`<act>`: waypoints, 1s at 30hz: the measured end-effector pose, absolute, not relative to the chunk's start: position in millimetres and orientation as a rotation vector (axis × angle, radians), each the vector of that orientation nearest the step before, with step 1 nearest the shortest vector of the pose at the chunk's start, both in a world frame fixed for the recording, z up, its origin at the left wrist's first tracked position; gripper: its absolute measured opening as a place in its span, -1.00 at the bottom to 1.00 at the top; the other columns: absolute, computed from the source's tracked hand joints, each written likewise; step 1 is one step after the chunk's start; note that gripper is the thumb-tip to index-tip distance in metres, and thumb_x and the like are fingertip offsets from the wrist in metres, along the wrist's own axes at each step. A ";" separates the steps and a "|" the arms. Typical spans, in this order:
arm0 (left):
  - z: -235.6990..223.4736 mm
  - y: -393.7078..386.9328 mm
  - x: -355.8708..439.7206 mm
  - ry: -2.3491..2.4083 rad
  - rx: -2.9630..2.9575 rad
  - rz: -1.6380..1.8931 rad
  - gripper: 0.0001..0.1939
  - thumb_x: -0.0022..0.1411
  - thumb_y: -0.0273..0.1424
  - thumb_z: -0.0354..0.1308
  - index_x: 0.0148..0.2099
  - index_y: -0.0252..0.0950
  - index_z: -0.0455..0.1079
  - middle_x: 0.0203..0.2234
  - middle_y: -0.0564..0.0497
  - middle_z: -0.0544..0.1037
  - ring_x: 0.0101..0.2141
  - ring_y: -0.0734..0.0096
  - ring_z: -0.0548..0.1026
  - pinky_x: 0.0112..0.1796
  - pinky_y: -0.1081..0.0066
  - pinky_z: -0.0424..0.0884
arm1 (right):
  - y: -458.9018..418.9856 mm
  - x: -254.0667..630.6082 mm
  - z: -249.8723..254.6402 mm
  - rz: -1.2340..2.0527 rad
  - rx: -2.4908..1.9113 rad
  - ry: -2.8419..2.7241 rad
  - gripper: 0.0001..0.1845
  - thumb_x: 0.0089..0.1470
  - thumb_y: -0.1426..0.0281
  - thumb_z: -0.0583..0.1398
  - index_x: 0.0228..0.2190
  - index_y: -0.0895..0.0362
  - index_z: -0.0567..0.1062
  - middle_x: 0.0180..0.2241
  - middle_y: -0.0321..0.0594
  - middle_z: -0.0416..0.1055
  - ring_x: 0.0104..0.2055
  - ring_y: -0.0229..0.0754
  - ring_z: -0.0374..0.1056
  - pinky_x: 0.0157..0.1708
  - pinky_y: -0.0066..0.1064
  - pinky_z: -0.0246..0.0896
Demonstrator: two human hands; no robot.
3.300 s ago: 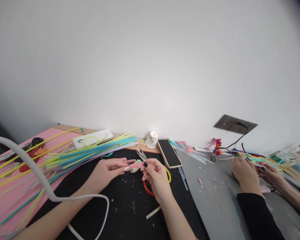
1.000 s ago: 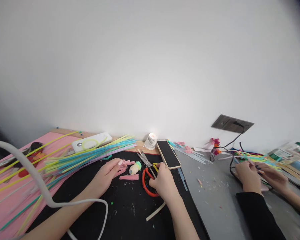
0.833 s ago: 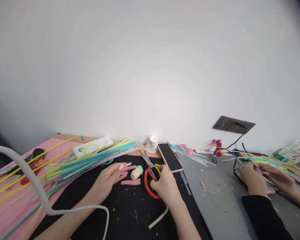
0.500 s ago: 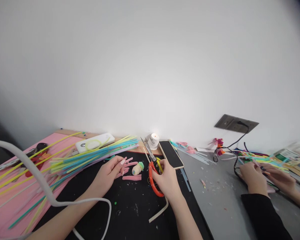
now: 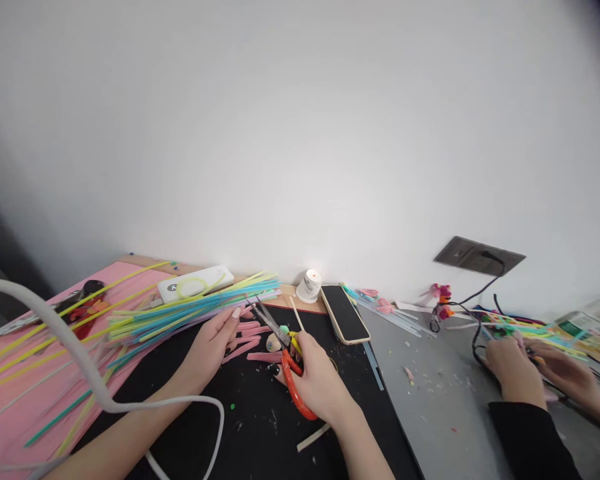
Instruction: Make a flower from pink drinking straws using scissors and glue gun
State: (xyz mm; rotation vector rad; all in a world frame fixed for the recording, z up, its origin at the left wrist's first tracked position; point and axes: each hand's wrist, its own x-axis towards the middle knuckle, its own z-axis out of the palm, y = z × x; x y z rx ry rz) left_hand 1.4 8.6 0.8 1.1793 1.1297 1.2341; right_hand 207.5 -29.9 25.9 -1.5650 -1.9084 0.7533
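Note:
My left hand is closed, thumb and fingertips pinching a short pink pipe cleaner piece, mostly hidden by the fingers. More pink pipe cleaner pieces lie beside it on the black mat. My right hand grips scissors with orange and yellow handles. Their blades are parted and point up and left, near my left fingertips. Behind the scissors sits a small cream and green piece, partly covered. A cream strip lies under my right wrist.
A bundle of pastel pipe cleaners and a white power bank lie at left. A white cable crosses the foreground. A paper cup and a phone stand behind. A co-worker's hands are at right.
My right hand has brought the scissors left and tilted their blades toward my left hand. My left hand has shifted slightly left and up. The view has moved a little.

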 end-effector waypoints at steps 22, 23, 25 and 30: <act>-0.5 4.8 8.7 0.962 1.406 1.008 -0.61 0.30 -0.14 -0.07 -0.14 -0.33 0.41 -0.67 0.21 0.08 -0.62 0.52 0.03 -0.56 0.47 0.08 | -31.2 202.0 27.8 0.716 -1.554 -1.969 -0.74 -0.12 0.38 0.25 -0.57 0.09 0.22 -0.54 -0.38 0.24 -0.50 -0.28 0.10 -0.52 -0.50 -0.09; 1.8 4.1 9.4 0.963 1.408 1.003 -0.61 0.30 -0.13 -0.06 -0.16 -0.32 0.42 -0.66 0.20 0.12 -0.62 0.52 0.05 -0.55 0.46 0.11 | -31.3 202.2 27.6 0.720 -1.553 -1.967 -0.74 -0.12 0.39 0.25 -0.57 0.09 0.21 -0.54 -0.39 0.23 -0.50 -0.28 0.10 -0.52 -0.51 -0.09; 5.6 3.2 10.6 0.961 1.421 0.989 -0.62 0.29 -0.12 -0.07 -0.22 -0.30 0.41 -0.64 0.17 0.18 -0.61 0.51 0.08 -0.54 0.45 0.17 | -31.4 202.9 27.3 0.722 -1.548 -1.970 -0.74 -0.11 0.40 0.24 -0.58 0.09 0.20 -0.56 -0.40 0.21 -0.51 -0.30 0.08 -0.53 -0.51 -0.10; 5.3 3.9 9.9 0.956 1.570 0.987 -0.63 0.32 -0.16 -0.11 -0.43 -0.25 0.29 -0.68 0.18 0.21 -0.57 0.45 0.23 -0.35 0.40 0.32 | -30.6 205.4 27.1 0.714 -1.558 -2.008 -0.75 -0.09 0.45 0.19 -0.59 0.10 0.17 -0.60 -0.43 0.14 -0.55 -0.34 0.00 -0.57 -0.52 -0.17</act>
